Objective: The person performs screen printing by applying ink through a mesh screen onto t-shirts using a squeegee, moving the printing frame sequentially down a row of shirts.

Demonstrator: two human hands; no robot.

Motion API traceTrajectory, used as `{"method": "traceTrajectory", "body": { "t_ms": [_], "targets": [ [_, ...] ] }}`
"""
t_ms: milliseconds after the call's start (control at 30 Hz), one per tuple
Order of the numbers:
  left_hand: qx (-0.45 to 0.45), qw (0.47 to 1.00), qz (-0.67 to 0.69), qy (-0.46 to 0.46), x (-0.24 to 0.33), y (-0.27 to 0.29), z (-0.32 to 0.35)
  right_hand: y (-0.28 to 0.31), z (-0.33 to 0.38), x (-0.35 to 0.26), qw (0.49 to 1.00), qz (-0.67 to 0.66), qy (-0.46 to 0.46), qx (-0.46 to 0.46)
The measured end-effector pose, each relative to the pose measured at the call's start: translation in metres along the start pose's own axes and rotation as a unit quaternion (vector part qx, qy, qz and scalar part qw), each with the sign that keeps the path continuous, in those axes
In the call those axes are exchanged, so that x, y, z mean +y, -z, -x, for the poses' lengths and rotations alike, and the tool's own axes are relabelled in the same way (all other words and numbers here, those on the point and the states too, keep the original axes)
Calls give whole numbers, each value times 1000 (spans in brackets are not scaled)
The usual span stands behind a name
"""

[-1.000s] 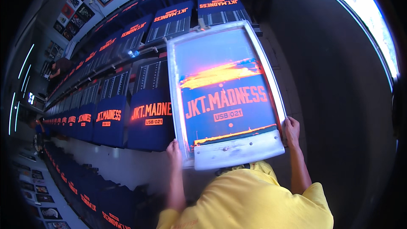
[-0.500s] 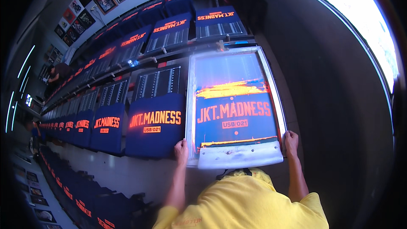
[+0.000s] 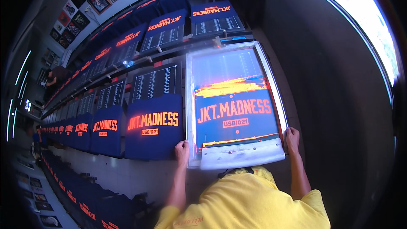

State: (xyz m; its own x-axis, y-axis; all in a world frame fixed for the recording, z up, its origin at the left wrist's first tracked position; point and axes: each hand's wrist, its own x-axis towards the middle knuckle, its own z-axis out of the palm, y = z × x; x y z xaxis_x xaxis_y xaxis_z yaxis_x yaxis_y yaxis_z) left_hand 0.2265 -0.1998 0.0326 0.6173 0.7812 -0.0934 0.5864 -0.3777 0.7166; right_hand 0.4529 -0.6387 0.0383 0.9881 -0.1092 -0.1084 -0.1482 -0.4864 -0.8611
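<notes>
A screen-printing frame [image 3: 190,101] with pale metal sides lies over a navy shirt area at centre right. My left hand [image 3: 182,152] is closed around the frame's lower left side, and my right hand [image 3: 292,140] grips its lower right side. Thick orange ink [image 3: 231,86] lies in a band across the mesh [image 3: 254,133], above red-orange block lettering. A white squeegee [image 3: 243,157] rests across the frame's near end, between my hands, with a thin line of orange ink along its far edge. Neither hand touches the squeegee.
Left of the frame, a navy shirt [image 3: 154,144] with an orange print lies on a black platen [image 3: 155,82]. Several more printed shirts continue in rows leftward and across a rail [image 3: 159,48]. A person [image 3: 57,76] stands far left. A dark wall [image 3: 326,80] is at right.
The view has shifted slightly, so the neighbouring shirts and rail appear a little further left. Both hands keep their hold on the frame; ink and squeegee look unchanged on it.
</notes>
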Motion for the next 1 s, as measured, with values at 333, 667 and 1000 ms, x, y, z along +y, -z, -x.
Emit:
{"method": "traceTrajectory", "body": {
  "t_ms": [333,667,1000],
  "targets": [
    [-14,998,-29,-49,-1,9,-4,-5,-7,16,1000,-1,-13,-1],
    [-11,991,-74,-111,2,5,-11,-14,-12,20,994,65,87,34],
    [-34,995,-62,-72,11,8,-12,-13,-6,5,996,34,70,32]
  ]
}}
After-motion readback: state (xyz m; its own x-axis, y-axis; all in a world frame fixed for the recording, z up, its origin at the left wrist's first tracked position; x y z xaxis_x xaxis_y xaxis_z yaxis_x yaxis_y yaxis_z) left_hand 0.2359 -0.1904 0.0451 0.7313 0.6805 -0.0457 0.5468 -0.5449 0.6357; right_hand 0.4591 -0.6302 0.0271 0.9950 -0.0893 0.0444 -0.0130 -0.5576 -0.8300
